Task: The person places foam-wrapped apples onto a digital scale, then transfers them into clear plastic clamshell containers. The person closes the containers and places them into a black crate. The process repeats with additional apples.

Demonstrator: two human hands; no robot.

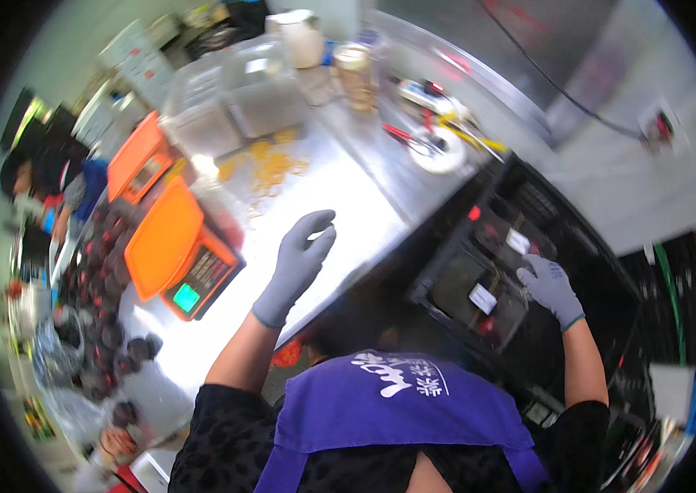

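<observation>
My left hand point(298, 261), in a grey glove, hovers over the shiny metal table point(372, 193) with nothing in it. Its thumb and fingers are apart, leaving a gap. To its left stands an orange scale point(168, 242) with a lit green display. My right hand point(552, 289), gloved the same way, reaches into a black crate point(603, 283). Its fingers are apart and touch the edges of two clear-lidded boxes with white labels, the nearer box point(467, 289) and the farther box point(496, 232). What lies in the boxes is mostly blurred, with some dark red showing.
A second orange scale point(141, 158) and a heap of dark round fruit point(101, 308) lie left. Yellow rubber bands point(270, 168) are scattered before clear plastic bins point(261, 86). Red-handled scissors point(401, 134) and a tape roll point(438, 152) sit at the back. Another person point(72, 185) works far left.
</observation>
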